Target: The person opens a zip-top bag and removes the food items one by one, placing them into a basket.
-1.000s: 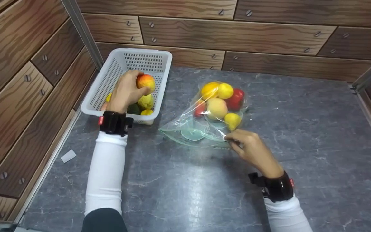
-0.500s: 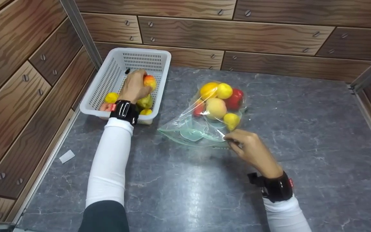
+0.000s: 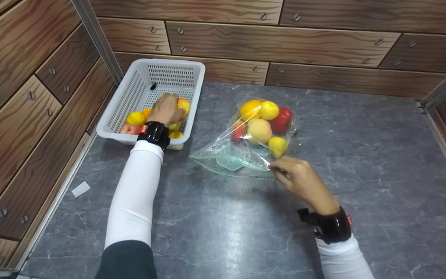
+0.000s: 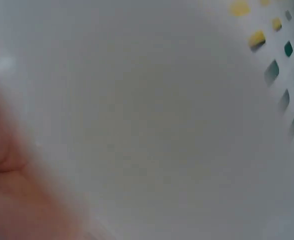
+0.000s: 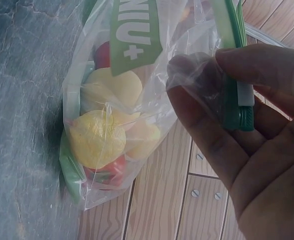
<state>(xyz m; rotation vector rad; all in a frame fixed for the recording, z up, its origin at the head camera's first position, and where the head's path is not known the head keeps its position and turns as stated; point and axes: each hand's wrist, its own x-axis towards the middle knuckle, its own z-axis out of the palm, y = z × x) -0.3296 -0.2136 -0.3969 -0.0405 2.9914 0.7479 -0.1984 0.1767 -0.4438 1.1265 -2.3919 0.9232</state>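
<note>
In the head view my left hand (image 3: 165, 109) reaches down into the white basket (image 3: 200, 81). A round red-and-yellow fruit (image 3: 184, 104) sits between its fingers and thumb. The left wrist view is mostly filled by the pale basket wall (image 4: 162, 125), with part of the hand (image 4: 17, 185) blurred at its left edge. My right hand (image 3: 302, 178) pinches the edge of a clear zip bag (image 3: 227, 149) beside its green zip (image 5: 232, 100). Inside the bag are a red bell pepper (image 3: 282, 120), a peach (image 3: 259, 131), a lemon (image 3: 269, 110) and several other fruits.
More fruit lies in the basket, including a yellow one (image 3: 135, 118) and a pinkish one (image 3: 131, 129). A small white paper piece (image 3: 81, 189) lies on the grey tabletop (image 3: 207, 224) at left. Wood-patterned walls (image 3: 285, 42) stand behind and beside the table.
My left hand has moved lower and slightly right in the basket, the red-and-yellow fruit going down with it. More fruit shows left of the hand. The right hand and bag have stayed put.
</note>
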